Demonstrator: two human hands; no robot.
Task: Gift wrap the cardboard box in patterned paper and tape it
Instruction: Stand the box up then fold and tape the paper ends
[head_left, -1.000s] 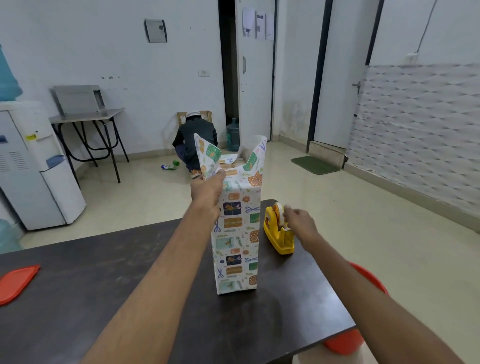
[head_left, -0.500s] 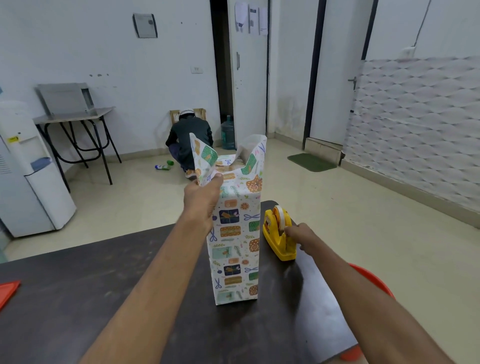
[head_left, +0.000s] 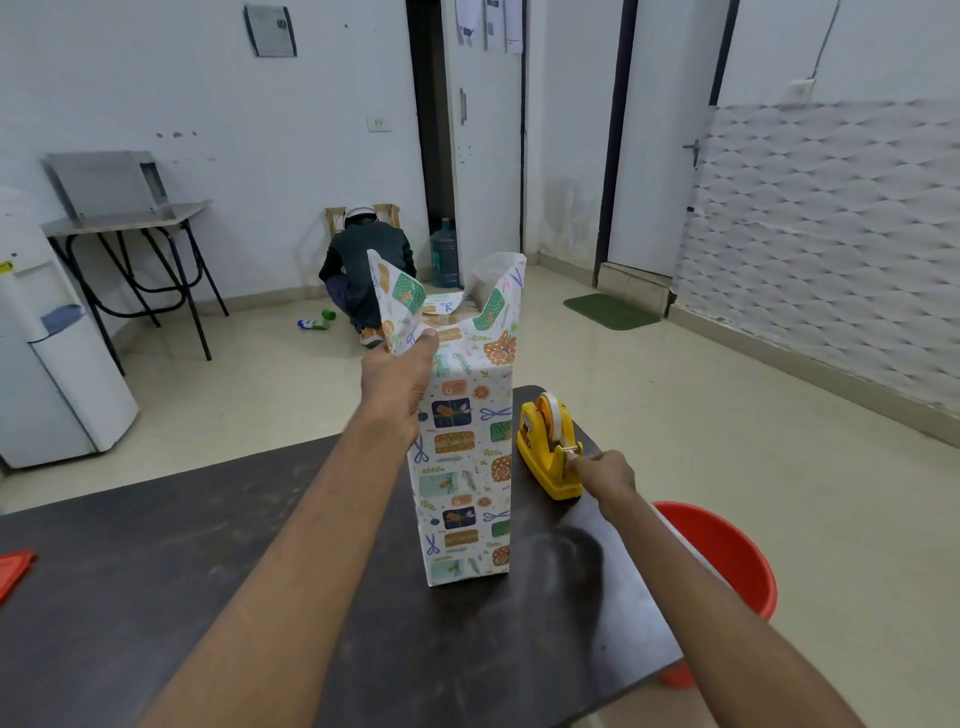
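Observation:
The box wrapped in patterned paper (head_left: 465, 467) stands upright on its end on the dark table (head_left: 156, 597). Its top paper flaps stick up loose and unfolded. My left hand (head_left: 397, 376) grips the box's upper left corner and pins the left flap with the thumb. A yellow tape dispenser (head_left: 550, 449) with a white roll sits just right of the box. My right hand (head_left: 602, 475) pinches the tape end at the dispenser's cutter on its near side.
A red bucket (head_left: 727, 551) stands on the floor past the table's right edge. A red lid (head_left: 13, 569) lies at the table's left edge. A person crouches on the floor (head_left: 366, 270) beyond the table. A white water dispenser (head_left: 47, 364) stands far left.
My right hand has moved from the top of the tape roll down to the cutter end of the dispenser. My left hand has kept its hold on the box top.

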